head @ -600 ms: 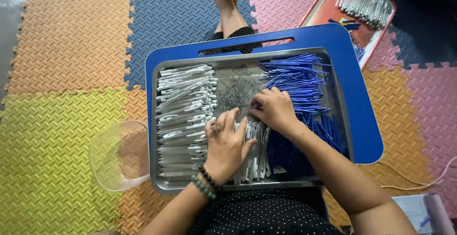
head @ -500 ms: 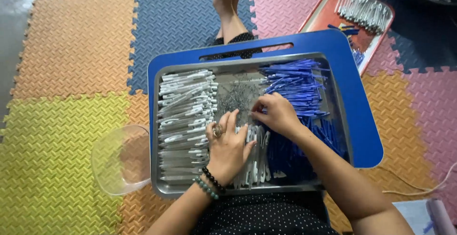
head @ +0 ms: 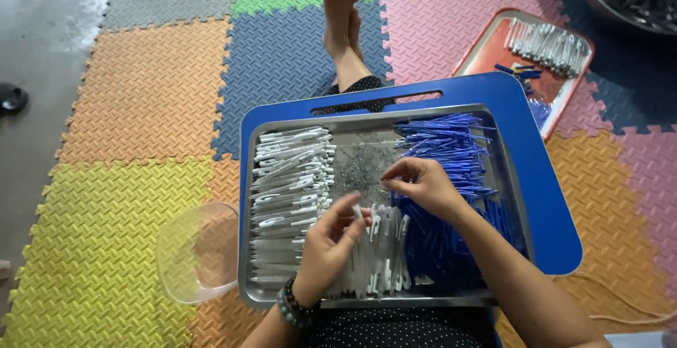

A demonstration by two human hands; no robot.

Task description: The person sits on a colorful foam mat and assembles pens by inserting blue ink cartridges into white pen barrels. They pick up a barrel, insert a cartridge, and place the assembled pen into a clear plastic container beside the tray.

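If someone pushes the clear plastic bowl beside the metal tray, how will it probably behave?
The clear bowl looks thin and holds nothing visible, so it is probably light and would slide or rock easily on the foam mat. Its rounded shape suggests it may tip if pushed near the rim. It seems stiff, not floppy.

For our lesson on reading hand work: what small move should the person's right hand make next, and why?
Probably bring the right hand down toward the left hand. The right fingertips pinch something small over the grey heap of tiny parts, while the left hand holds a white barrel tilted up, ready to receive it.
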